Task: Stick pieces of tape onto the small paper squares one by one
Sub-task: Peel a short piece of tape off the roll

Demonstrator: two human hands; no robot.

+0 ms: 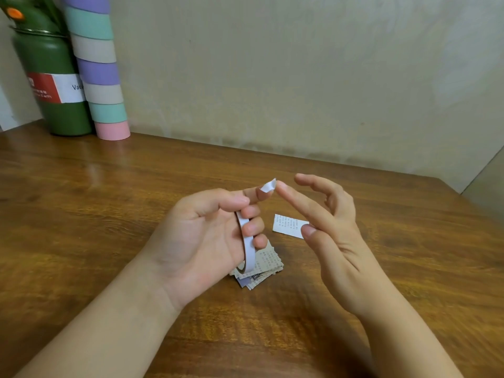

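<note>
My left hand (207, 236) is raised over the wooden table (109, 203) and grips a thin white tape roll (246, 244), fingers curled round its rim. A small torn piece of white tape (267, 186) sticks up from the tip of its index finger. My right hand (335, 230) hovers beside it with fingers relaxed, its index fingertip touching or nearly touching the piece. One printed paper square (287, 225) lies flat on the table, partly behind my right thumb. A small pile of paper squares (266, 268) lies under my left hand.
A green flask (54, 77) with a red and white label stands at the back left by the wall. Next to it rises a tall stack of pastel tape rolls (99, 77). The table's right edge (469, 197) runs off behind my right hand.
</note>
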